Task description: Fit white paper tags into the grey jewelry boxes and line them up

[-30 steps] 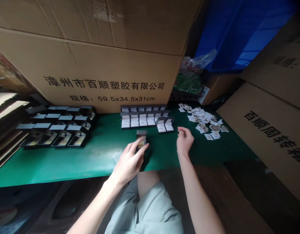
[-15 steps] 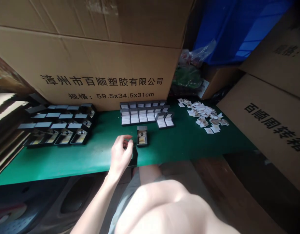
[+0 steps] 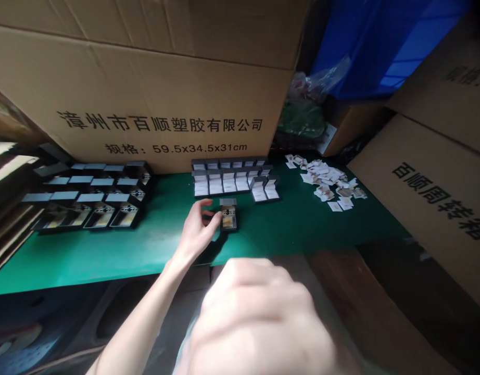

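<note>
My left hand (image 3: 199, 229) rests on the green table (image 3: 107, 255), fingers curled, with fingertips touching the left side of a small open dark box (image 3: 228, 216) that has a gold-coloured insert. My right hand (image 3: 259, 317) is raised very close to the camera, a big blur with bent knuckles; what it holds, if anything, is hidden. Behind the single box stand rows of open small boxes with white inserts (image 3: 232, 182).
Open dark boxes with gold inserts (image 3: 87, 200) sit in rows at the left. A heap of small white cards (image 3: 328, 182) lies at the right. Large cardboard cartons (image 3: 165, 88) wall the back, another carton (image 3: 435, 198) the right, with a blue crate (image 3: 380, 47) behind.
My right hand left the table near the cards and rose up close to the camera. My left hand let go of the small box, drew back, then reached to its left side again.
</note>
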The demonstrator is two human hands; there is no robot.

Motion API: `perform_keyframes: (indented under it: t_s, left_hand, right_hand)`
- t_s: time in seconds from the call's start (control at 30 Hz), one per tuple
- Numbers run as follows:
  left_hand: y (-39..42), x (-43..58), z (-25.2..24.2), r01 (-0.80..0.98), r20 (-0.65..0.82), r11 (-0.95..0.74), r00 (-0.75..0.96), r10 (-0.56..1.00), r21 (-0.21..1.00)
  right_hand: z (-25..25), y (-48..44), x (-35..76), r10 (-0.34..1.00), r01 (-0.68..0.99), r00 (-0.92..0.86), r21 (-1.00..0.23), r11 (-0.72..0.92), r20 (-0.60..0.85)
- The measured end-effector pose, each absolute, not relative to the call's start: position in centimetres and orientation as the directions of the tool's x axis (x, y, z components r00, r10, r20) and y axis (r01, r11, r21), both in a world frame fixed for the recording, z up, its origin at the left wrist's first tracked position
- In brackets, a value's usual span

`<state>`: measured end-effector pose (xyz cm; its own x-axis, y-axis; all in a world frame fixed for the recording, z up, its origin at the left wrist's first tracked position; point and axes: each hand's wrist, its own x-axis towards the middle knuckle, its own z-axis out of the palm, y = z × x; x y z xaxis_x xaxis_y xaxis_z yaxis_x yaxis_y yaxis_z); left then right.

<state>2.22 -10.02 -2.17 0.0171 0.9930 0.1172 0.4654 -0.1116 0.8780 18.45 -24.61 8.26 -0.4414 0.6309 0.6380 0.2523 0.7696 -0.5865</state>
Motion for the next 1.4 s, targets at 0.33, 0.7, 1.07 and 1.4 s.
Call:
perform_keyframes:
  t_s: [0.33, 0.7, 1.07, 1.4]
  left_hand:
    - [-3.7, 3.5, -1.4, 0.539, 0.226, -0.514, 0.511, 0.829, 0.667]
    - [-1.7, 6.5, -1.9, 0.426, 0.233, -0.659, 0.702, 0.673, 0.620]
    - [-1.1, 5.0, -2.0, 0.417, 0.227, -0.623, 0.681, 0.697, 0.662]
    - [-0.3, 3.8, -1.8, 0.461, 0.217, -0.600, 0.646, 0.732, 0.654]
  right_hand:
    - [-4.4, -19.0, 27.4, 0.873, 0.659, 0.049, -0.673, 0.337, 0.485]
    - [-5.4, -16.7, 30.4, 0.901, 0.747, 0.199, -0.654, 0.115, 0.386]
    - [-6.2, -10.9, 42.1, 0.763, 0.928, 0.368, -0.259, -0.268, 0.531]
    - [-6.8, -7.7, 44.4, 0.696, 0.895, 0.424, -0.147, -0.422, 0.579]
